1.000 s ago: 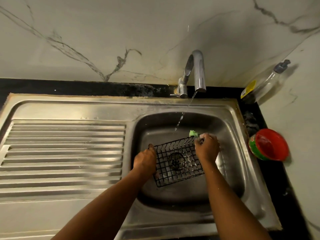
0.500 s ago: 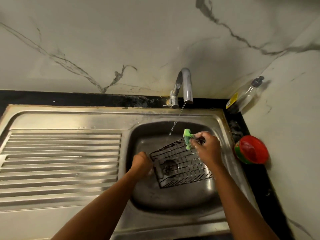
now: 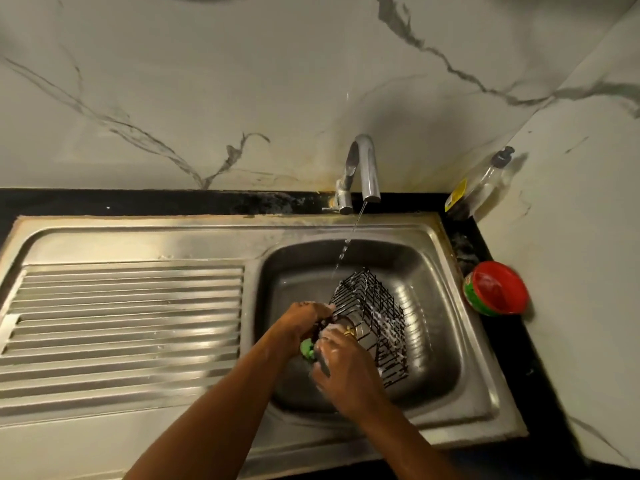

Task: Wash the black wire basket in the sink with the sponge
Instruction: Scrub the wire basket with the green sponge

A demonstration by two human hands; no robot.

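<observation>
The black wire basket [image 3: 372, 315] now stands tilted in the sink [image 3: 436, 271], its far end raised just in front of the tap [image 3: 363, 168] and under the thin stream; 0.5 s ago it lay flatter. The left hand [image 3: 303, 320] has shifted to the basket's near end and grips it there. The right hand [image 3: 341, 363], earlier at the far rim, now sits just nearer than the left, fingers curled around the green sponge [image 3: 307, 348], which pokes out between both hands.
</observation>
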